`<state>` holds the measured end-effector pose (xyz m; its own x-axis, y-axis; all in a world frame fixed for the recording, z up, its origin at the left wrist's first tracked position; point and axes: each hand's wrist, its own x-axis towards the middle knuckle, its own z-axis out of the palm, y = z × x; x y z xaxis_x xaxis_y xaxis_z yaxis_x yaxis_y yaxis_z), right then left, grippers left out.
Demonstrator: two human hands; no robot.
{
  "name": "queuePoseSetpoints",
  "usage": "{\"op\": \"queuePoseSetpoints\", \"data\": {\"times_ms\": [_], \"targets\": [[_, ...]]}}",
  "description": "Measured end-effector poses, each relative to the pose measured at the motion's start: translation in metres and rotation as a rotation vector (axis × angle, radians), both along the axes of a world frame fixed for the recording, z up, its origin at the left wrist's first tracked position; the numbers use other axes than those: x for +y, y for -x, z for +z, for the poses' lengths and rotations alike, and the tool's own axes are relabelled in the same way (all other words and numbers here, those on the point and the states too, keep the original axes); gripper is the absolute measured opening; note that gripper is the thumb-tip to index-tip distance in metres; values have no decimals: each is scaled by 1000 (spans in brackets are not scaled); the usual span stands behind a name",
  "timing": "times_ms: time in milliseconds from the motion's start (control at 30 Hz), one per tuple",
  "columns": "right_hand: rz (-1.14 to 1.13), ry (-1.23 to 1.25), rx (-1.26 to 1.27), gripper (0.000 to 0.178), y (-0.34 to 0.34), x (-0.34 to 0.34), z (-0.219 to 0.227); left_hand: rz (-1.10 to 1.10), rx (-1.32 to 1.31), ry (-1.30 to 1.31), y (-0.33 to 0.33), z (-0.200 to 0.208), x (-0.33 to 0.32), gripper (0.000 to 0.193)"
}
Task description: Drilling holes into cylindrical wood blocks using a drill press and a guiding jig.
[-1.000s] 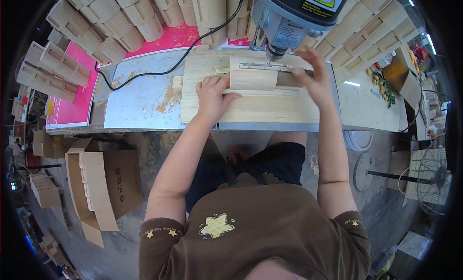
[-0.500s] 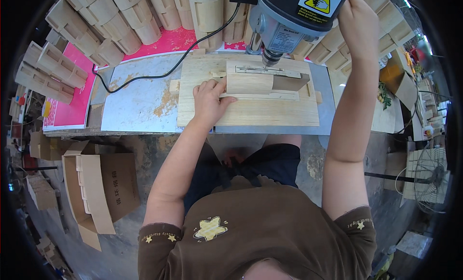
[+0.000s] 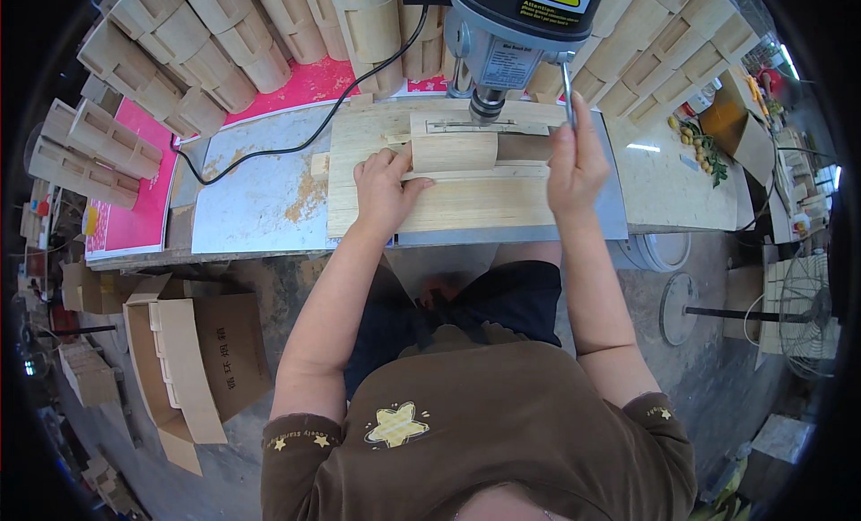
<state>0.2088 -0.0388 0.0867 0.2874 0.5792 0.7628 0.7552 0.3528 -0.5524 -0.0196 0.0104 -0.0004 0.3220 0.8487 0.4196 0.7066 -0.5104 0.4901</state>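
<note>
A drill press [image 3: 516, 28] stands over a pale wooden board [image 3: 448, 203] on the bench. Under its bit lies a small curved wooden piece [image 3: 453, 151]. My left hand [image 3: 386, 189] presses flat on the left end of that piece and on the board. To the right, my right hand [image 3: 574, 162] is closed around the thin metal feed lever [image 3: 568, 95] of the press, pulled down beside the board.
Rows of stacked curved wooden parts [image 3: 224, 37] line the back of the bench, more at the right [image 3: 673, 55]. A black cable [image 3: 296, 144] crosses a sawdust-strewn metal sheet [image 3: 260, 203]. An open cardboard box [image 3: 188, 360] sits on the floor at left, a fan [image 3: 807, 315] at right.
My right hand left the wooden piece, rose to the lever high on the press, and has now pulled it down. My left hand stays on the piece.
</note>
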Motion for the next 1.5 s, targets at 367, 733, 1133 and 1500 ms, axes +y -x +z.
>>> {"op": "queuePoseSetpoints", "data": {"times_ms": [367, 733, 1133, 1500], "targets": [[54, -145, -138, 18, -14, 2, 66, 4, -23, -2, -1, -2, -1, 56], [-259, 301, -395, 33, -44, 111, 160, -14, -20, 54, -40, 0, -5, 60], [150, -67, 88, 14, -4, -12, 59, -10, -16, 44, -40, 4, -7, 59], [178, -194, -33, 15, -10, 11, -12, -9, -40, 20, -42, 5, -5, 45]]}}
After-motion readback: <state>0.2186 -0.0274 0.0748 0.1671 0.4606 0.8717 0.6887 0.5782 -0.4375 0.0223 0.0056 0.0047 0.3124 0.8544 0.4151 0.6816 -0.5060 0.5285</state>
